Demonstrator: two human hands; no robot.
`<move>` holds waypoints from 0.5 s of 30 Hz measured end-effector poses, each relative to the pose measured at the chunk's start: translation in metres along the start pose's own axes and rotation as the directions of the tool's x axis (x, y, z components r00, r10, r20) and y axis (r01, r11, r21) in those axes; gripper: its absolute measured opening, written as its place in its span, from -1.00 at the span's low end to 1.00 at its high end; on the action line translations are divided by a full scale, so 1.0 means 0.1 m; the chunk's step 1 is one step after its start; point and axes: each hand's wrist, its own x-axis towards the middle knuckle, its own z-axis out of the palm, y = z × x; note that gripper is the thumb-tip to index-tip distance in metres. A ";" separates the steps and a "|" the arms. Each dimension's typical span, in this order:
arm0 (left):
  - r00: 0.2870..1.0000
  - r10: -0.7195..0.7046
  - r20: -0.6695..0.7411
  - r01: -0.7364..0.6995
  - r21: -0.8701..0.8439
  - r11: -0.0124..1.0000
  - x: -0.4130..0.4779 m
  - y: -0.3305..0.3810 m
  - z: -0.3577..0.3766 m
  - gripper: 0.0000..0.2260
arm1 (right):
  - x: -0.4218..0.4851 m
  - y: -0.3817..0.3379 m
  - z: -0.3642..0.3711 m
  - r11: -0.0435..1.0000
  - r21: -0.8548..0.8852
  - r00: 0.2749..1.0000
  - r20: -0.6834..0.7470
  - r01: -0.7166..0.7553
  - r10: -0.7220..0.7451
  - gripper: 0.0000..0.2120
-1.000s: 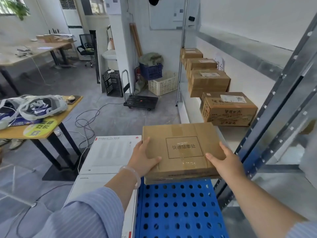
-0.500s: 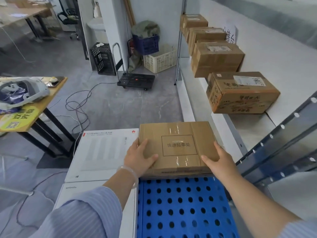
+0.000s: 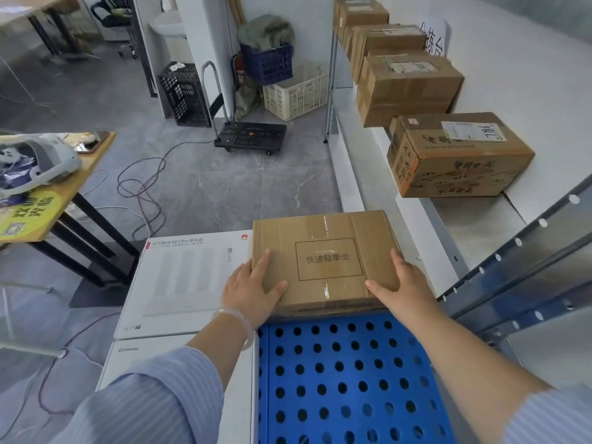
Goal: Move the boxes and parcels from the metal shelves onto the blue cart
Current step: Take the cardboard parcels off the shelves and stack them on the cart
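A flat brown cardboard parcel (image 3: 326, 251) with a printed rectangle on top lies at the far end of the blue perforated cart (image 3: 346, 379). My left hand (image 3: 250, 290) grips its near left corner and my right hand (image 3: 400, 283) its near right corner. Two white flat boxes (image 3: 189, 280) lie on the cart's left side, touching the parcel's left edge. On the metal shelf (image 3: 474, 225) at the right stand several brown boxes, the nearest one (image 3: 458, 155) with a white label.
A grey and blue shelf upright (image 3: 525, 257) slants across the right. A wooden table (image 3: 48, 200) with a headset stands at the left. Cables trail over the grey floor. Further back are a black folding trolley (image 3: 250, 139) and plastic crates (image 3: 294, 94).
The parcel has come down from above the cart's far end onto its blue deck, beside the white box. Both hands stay on its near corners. My view has tilted downward.
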 end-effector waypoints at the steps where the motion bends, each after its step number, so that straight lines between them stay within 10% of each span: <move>1: 1.000 -0.009 0.003 0.009 0.002 1.000 0.00 0.01 -0.01 -0.33 | -0.01 -0.01 -0.02 0.999 -0.036 1.000 -0.004 -0.004 0.004 -0.11; 15: 0.943 0.328 -0.061 -0.296 0.300 0.907 -0.70 0.81 0.07 -0.31 | -0.92 0.14 -0.26 0.881 -0.429 0.951 -0.129 0.202 -0.280 -0.06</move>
